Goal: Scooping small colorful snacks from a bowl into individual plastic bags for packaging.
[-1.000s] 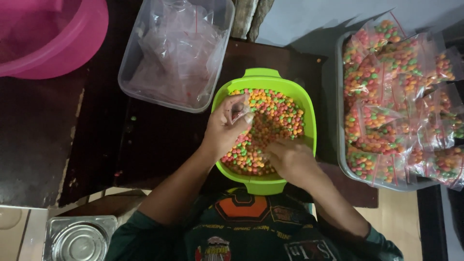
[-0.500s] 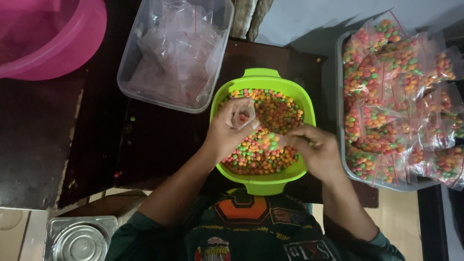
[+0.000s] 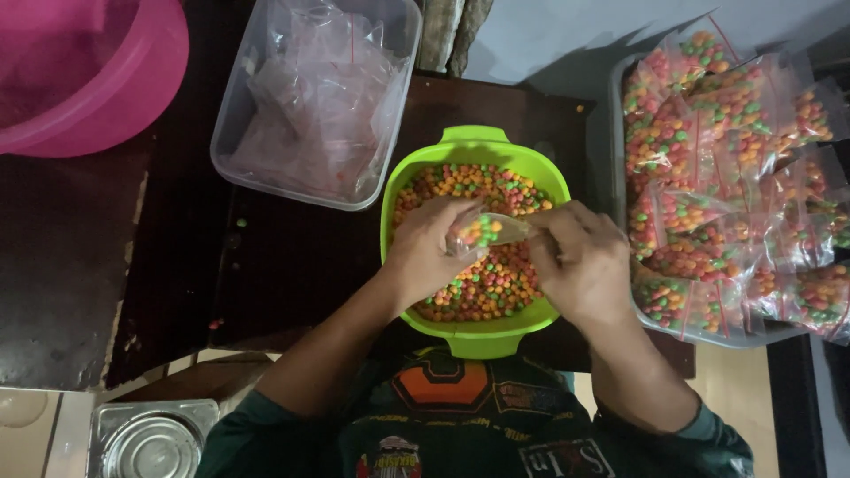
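Observation:
A lime-green bowl (image 3: pixel 479 145) full of small orange, green and yellow candy balls stands on the dark table in front of me. Above its middle I hold a small clear plastic bag (image 3: pixel 483 231) partly filled with the candies. My left hand (image 3: pixel 428 251) grips the bag's left side. My right hand (image 3: pixel 584 262) pinches its right end. Both hands hover over the candies in the bowl.
A clear tub (image 3: pixel 372 181) of empty plastic bags sits at the back left of the bowl. A grey tray (image 3: pixel 616 142) heaped with filled candy bags is on the right. A pink basin (image 3: pixel 133 97) stands far left, a metal tin (image 3: pixel 150 443) near my left elbow.
My right hand has risen out of the candies and moved right to the bag. Both hands now hold the partly filled bag above the bowl's middle.

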